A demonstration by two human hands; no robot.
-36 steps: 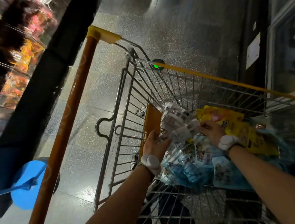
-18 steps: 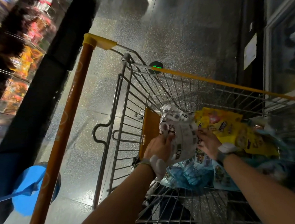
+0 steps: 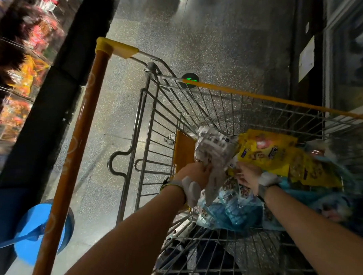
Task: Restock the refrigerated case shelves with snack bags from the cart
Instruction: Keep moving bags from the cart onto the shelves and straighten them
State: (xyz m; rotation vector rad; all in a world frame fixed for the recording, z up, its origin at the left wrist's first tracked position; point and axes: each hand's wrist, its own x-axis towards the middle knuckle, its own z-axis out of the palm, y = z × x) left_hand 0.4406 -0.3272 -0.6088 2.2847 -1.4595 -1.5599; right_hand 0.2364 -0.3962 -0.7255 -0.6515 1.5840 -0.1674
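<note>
- Left forearm comes in bare from 6 o'clock and stretches toward 1 o'clock, a band with a white pad strapped round the wrist.
- Left hand (image 3: 193, 173), back turned to the camera, has its fingers curled in a grip round what it holds.
- Right forearm enters from 4 o'clock and angles toward 10 o'clock, also banded at the wrist.
- Right hand (image 3: 247, 176) lies just beside the left, fingers bent; motion blur hides whether they clasp anything.

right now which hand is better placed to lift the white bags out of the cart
Left. The left hand already grips the white bags upright above the cart; the right hand only reaches at their lower edge.
</note>
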